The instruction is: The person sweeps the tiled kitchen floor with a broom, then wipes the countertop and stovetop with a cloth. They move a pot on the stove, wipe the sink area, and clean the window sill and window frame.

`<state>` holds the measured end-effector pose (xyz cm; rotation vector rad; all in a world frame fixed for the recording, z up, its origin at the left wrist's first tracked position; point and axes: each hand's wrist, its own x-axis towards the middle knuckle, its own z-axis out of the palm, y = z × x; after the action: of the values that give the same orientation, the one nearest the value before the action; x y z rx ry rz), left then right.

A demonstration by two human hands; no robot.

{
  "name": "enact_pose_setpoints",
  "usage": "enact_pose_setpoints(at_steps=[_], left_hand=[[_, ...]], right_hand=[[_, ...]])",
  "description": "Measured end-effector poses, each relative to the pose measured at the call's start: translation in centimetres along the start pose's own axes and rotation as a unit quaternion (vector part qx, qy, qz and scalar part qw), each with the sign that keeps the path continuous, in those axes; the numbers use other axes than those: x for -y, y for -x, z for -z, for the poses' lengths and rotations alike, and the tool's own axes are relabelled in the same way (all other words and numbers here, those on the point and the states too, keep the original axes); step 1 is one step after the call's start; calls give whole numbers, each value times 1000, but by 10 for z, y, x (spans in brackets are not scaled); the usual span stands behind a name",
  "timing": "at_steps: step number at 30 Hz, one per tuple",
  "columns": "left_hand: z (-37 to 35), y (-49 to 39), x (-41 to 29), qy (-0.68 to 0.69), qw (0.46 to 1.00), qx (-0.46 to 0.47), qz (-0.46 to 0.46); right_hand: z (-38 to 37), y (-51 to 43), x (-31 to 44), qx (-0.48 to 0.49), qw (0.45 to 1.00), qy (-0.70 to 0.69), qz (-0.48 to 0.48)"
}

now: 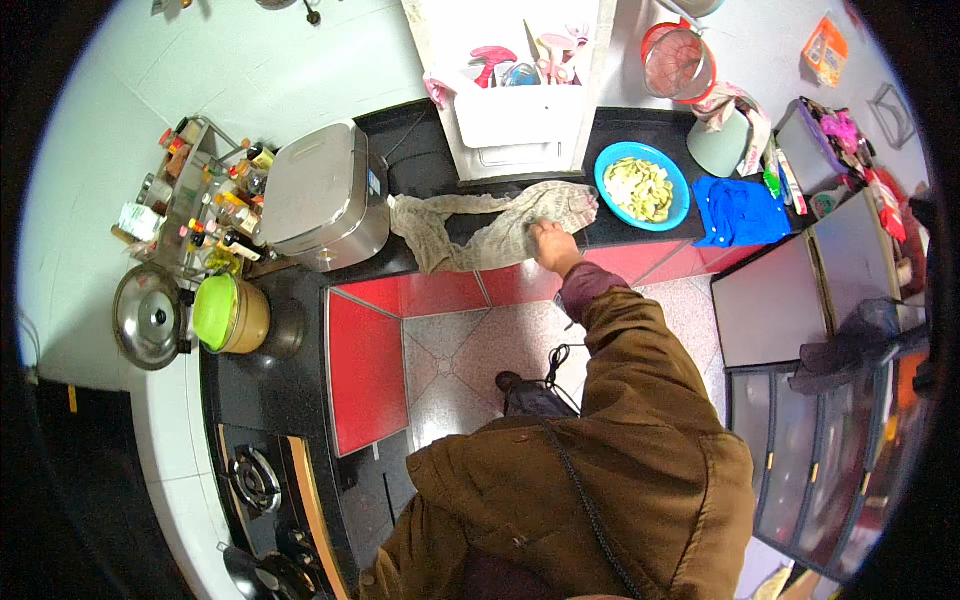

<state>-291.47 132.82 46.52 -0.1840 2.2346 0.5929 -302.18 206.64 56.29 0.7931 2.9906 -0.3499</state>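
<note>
On the black countertop (pixel 390 259) lies a crumpled greyish cloth (pixel 487 240), partly hanging over the front edge. My right hand (pixel 553 246) rests at the cloth's right part; whether the fingers grip it is hidden by the hand's angle. Just right of the cloth stands a blue plastic bowl (pixel 685 184) that holds pale green and whitish slices (pixel 637 187). A folded bright blue cloth (pixel 739 212) lies farther right. My left hand is out of view; only the brown sleeve on that side shows.
A metal box-shaped appliance (pixel 319 195) stands left of the cloth, beside a rack of bottles (pixel 187 202). A yellow pot with a green lid (pixel 231 313) and a gas burner (pixel 255 480) are at the left. A white holder with utensils (pixel 517 116) is behind; cabinets (pixel 772 300) stand right.
</note>
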Motion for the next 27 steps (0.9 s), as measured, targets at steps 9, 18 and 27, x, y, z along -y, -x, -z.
enact_pose_setpoints(at_steps=[9,18,27], left_hand=[[26,-19,-75,26,1000,0,11],[16,-21,-61,-4,999,19,32],[-4,-3,-23,5,1000,1,19]], right_hand=[[-11,-61,-12,64,995,69,-37],[-41,-86,-24,60,998,-7,20],[25,-63,53,-111,912,-394,13]])
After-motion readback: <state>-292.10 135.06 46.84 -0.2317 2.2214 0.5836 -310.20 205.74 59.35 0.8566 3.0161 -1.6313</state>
